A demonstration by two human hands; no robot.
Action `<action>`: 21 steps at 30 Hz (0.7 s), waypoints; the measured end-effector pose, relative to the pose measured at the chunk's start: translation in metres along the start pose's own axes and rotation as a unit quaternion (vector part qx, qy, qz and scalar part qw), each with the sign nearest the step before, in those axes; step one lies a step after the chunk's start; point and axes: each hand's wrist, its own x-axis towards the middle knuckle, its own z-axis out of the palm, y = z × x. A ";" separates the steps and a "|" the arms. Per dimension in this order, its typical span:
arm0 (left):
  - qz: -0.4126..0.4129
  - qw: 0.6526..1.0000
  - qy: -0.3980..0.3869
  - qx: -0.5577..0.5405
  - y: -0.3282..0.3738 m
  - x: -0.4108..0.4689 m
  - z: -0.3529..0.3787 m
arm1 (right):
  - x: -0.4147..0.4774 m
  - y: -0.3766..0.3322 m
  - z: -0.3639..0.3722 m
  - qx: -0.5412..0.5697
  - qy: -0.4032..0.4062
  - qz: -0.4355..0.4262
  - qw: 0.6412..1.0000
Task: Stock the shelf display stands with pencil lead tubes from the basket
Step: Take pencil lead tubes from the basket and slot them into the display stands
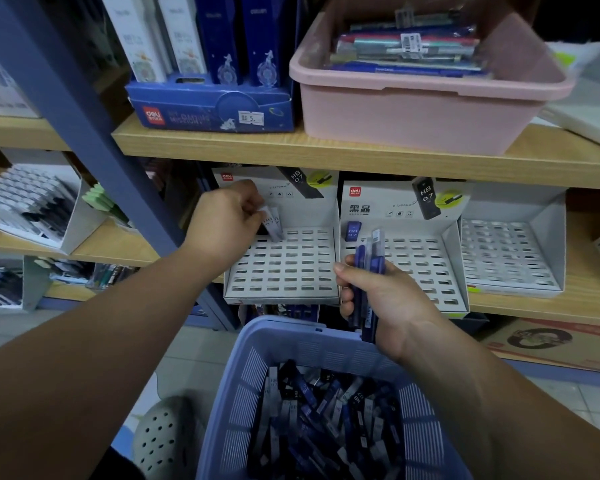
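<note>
Three white slotted display stands are counted on the lower shelf [589,299], side by side: left stand [291,268], middle stand [423,261], right stand [506,258]. Nearly all slots are open. One dark-blue tube marked HB 07 [353,231] is seated upright in the middle stand's back-left corner.

Left hand [226,220]: fingers are clenched in a pinch on a translucent grey pencil lead tube [274,225], tilted, with its lower end at the left stand's back row. Whether one or two tubes are pinched cannot be told.

Right hand [378,299]: fingers are wrapped round a bundle of tubes [368,271], blue with clear caps, held upright in front of the gap between the left and middle stands. At least three are seen; the exact count is unclear.

A lavender slatted basket [284,332] is seen below the shelf edge, heaped with loose tubes [319,420], dark blue and grey, too many to count.

The left stand's front edge is set over the shelf lip, above the basket. A blue upright post [84,116] is close on its left. The upper shelf board [326,150] overhangs the stands' back cards, and a pink tub [413,109] is placed on it.
</note>
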 end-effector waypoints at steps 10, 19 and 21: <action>0.028 0.997 -0.043 0.051 -0.006 0.001 0.008 | -0.002 -0.003 -0.007 -0.005 -0.004 -0.007 1.000; 0.059 0.995 -0.042 0.069 -0.010 0.006 0.010 | -0.005 -0.004 -0.010 -0.006 -0.008 -0.005 1.000; 0.058 0.994 -0.038 0.082 -0.009 0.007 0.012 | -0.005 -0.004 -0.010 -0.006 -0.009 -0.004 1.000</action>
